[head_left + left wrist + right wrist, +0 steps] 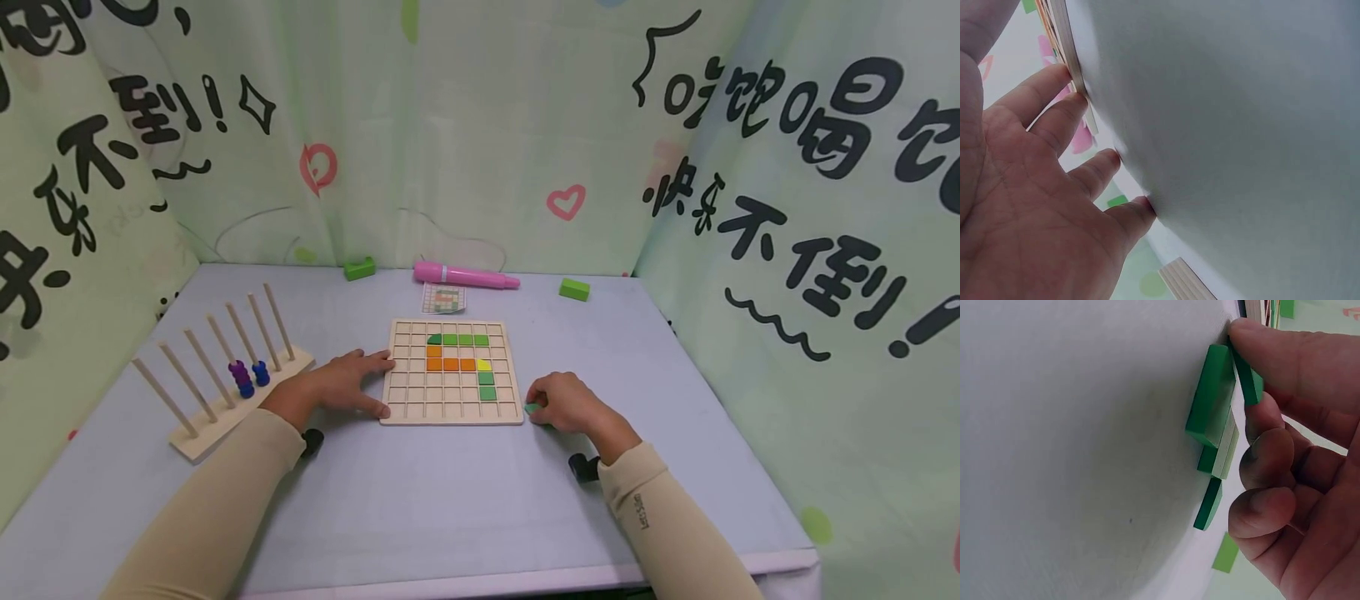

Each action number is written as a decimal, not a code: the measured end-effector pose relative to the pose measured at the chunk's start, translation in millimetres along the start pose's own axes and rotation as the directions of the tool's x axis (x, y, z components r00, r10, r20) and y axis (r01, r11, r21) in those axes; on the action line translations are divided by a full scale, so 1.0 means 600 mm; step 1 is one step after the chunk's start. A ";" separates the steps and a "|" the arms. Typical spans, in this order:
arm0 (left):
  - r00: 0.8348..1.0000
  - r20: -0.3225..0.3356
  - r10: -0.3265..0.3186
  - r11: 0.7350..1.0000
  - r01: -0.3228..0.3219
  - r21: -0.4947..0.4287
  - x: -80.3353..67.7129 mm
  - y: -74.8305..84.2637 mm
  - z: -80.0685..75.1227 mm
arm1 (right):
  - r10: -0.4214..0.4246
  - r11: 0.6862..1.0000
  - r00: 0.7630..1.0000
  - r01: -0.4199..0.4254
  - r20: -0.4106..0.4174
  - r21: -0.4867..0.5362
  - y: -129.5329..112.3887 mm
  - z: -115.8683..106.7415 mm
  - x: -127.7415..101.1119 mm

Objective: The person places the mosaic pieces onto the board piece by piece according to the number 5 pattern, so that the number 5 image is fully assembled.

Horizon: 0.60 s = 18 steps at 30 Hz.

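Against the spread left hand [347, 385] I see the board [405, 393], and beside its opposite edge the right hand [567, 403] pinches a green tile [1247, 376], seemingly thin, near other green tiles [1207, 394].

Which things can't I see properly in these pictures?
- Loose green pieces: in the head view, the right hand hides most of them.
- Little card: in the head view, its pattern is too small to read exactly.
- Grid board: in the left wrist view, it's edge-on and cut off by the top edge, so its face barely shows.
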<state>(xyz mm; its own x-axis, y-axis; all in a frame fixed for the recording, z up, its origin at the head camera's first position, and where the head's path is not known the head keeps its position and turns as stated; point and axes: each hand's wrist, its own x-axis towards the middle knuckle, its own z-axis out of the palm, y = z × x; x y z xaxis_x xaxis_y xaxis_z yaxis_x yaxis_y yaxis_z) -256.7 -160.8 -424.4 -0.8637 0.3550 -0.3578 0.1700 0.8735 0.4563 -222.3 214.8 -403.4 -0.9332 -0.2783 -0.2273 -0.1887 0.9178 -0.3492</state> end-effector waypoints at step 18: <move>1.000 -0.006 -0.013 1.000 0.013 -0.009 0.005 -0.002 0.003 | -0.041 0.994 0.999 0.043 -0.018 0.105 0.004 -0.006 -0.010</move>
<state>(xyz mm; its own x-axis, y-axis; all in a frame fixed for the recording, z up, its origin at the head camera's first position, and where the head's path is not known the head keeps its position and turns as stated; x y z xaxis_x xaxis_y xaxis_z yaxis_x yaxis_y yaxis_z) -258.8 -160.4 -427.4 -0.8686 0.3419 -0.3587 0.1548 0.8748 0.4591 -218.2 219.8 -399.7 -0.9301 -0.3105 -0.1965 -0.1950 0.8704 -0.4521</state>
